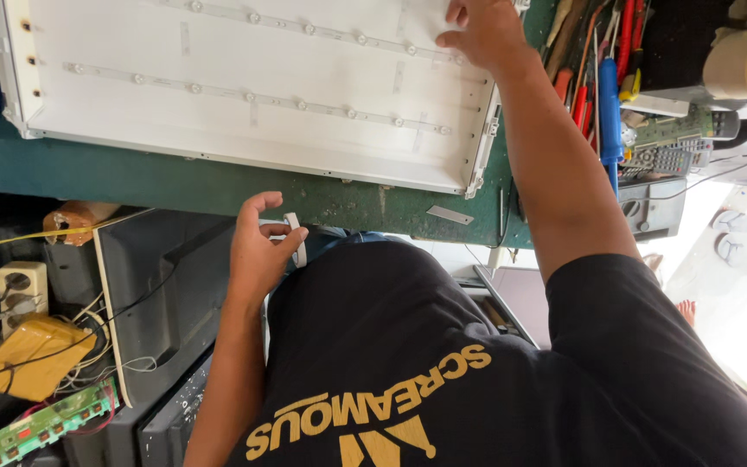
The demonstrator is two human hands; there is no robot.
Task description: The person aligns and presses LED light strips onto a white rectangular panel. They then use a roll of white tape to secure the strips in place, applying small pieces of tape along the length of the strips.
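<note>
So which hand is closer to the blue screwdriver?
Right. The right hand rests on the white panel beside the blue screwdriver; the left hand is farther, at the table's near edge, pinching a white strip.

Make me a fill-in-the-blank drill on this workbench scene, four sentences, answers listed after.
1. The right hand rests on the white backlight panel, which lies on a ____ bench top.
2. The left hand pinches a small ____ strip.
3. The LED strips on the panel number ____.
4. The screwdriver beside the panel has a ____ handle.

Missing words: green; white; two; blue
</note>
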